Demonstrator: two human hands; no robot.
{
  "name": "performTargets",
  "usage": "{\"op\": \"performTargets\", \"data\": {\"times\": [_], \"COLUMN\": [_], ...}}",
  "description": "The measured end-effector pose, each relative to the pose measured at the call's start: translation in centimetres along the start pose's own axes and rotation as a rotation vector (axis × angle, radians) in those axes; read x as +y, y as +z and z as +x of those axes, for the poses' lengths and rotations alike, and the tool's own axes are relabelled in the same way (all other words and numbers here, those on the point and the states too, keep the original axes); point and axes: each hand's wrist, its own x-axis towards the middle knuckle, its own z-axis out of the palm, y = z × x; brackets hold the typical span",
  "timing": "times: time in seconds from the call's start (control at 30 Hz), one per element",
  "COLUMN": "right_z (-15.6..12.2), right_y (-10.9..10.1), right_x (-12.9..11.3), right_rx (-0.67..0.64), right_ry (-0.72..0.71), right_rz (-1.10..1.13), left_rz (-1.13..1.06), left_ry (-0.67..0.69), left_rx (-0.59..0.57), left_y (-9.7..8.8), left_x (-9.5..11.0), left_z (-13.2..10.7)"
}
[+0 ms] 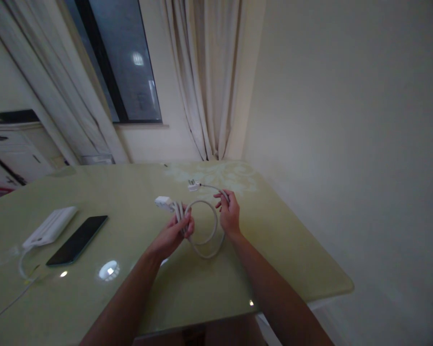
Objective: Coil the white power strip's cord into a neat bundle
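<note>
My left hand (173,232) is closed around several gathered turns of a light grey power cord (215,226). Just past those fingers sticks out the cord's white socket end (164,203). My right hand (229,211) grips the same cord close to its other end, where a white plug (194,185) with metal prongs points away to the left. Between the two hands the cord hangs in loose loops above the table.
On the glossy pale green table (281,259) lie a black phone (77,240) and a white power strip or box (50,227) with a white cable (12,302), both at left. A plain wall (346,144) borders the right side; curtains (209,77) and a window (126,57) stand behind.
</note>
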Motion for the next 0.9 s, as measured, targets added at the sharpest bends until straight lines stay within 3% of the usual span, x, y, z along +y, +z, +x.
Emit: {"op": "performTargets", "data": {"times": [0.13,0.4,0.67,0.77,0.9], "right_z": [-0.4,-1.3,-2.0,-2.4,-2.5], "right_y": [0.4,1.4,2.6,3.1,3.4], "right_x": [-0.1,-0.7,-1.3,-1.8,-2.3], "right_rx": [0.05,0.04,0.11,0.111,0.032], "right_ry": [-0.003,-0.033,0.005,-0.024,-0.053], "right_rz": [0.022,-0.075,0.127,0.159,0.302], "left_rz": [-0.094,-0.061,-0.119,-0.11,-0.05], "left_ry": [-0.045,-0.228,-0.28,-0.324,-0.314], "left_rx": [-0.153,-0.409,-0.679,-0.713,-0.616], "left_y": [1.3,1.5,3.1,4.1,4.9], "left_x": [-0.4,-1.5,-2.9,-3.1,-3.2], "left_z": [-0.3,-1.1,-1.2,-1.2,-1.3]}}
